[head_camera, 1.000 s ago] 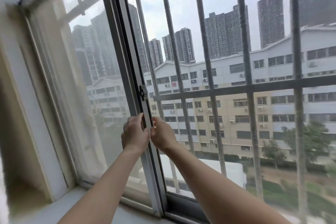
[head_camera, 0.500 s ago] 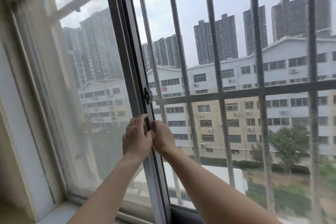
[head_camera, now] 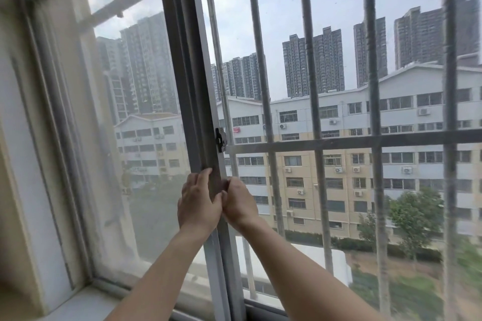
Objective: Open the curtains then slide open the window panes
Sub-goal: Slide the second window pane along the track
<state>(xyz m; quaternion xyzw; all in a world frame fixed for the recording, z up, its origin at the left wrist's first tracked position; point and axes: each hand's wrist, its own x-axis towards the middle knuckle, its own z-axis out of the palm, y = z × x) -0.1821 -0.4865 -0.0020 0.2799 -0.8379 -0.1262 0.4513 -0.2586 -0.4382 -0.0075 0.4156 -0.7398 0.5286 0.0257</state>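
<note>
— Outside, beyond the grey bars [head_camera: 310, 86], stand tall blocks. Where is your pane?

— Its upright frame [head_camera: 200, 112] runs through the centre of the picture; your left hand [head_camera: 199, 204] and right hand [head_camera: 238, 203] both close on it, just under the black latch [head_camera: 221, 139].

— The risk?

— If the latch catches, the pane may jam, or your fingers get pinched. No curtain is visible, and the left glass is hazy.

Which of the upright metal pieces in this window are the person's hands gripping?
The wide grey window frame upright carrying the small black latch. The left hand and right hand clasp it below that latch; the thinner security bars outside go untouched.
</note>
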